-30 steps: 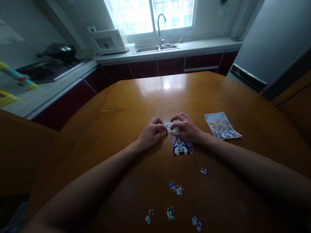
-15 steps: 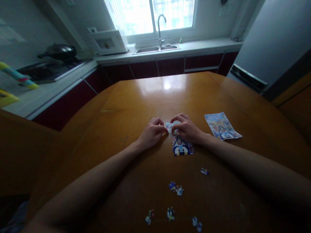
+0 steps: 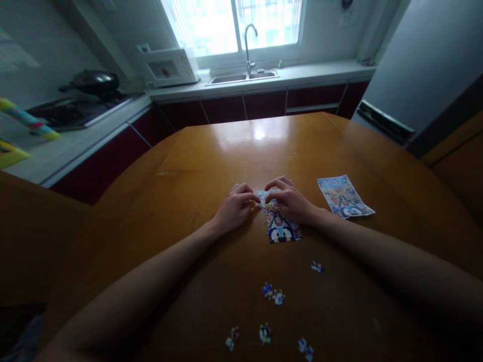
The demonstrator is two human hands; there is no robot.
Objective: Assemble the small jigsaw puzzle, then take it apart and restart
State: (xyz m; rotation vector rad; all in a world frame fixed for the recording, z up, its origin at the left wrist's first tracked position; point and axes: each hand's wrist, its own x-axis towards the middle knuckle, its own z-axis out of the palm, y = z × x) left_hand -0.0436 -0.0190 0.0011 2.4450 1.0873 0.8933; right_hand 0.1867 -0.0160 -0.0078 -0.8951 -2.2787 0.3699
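Note:
A partly assembled jigsaw puzzle (image 3: 284, 234) lies on the table, with a blue cartoon dog's face at its near end. My left hand (image 3: 237, 205) is at its upper left edge, thumb and forefinger closed on what looks like a small pale puzzle piece (image 3: 260, 206), mostly hidden by the fingertips. Over the puzzle's upper right side rests my right hand (image 3: 289, 200); its thumb and forefinger are curved and apart, touching the puzzle, and it covers part of the picture.
A printed reference sheet (image 3: 346, 197) lies to the right. Several loose puzzle pieces (image 3: 273, 293) are scattered on the near part of the wooden table (image 3: 196, 171). Beyond stand a counter with a sink (image 3: 243, 78), a microwave (image 3: 169, 67), and a stove with a pan (image 3: 94, 82).
My left fingertips have shifted very slightly at the puzzle's edge, and a pale bit shows beneath them. My right hand stays almost where it was.

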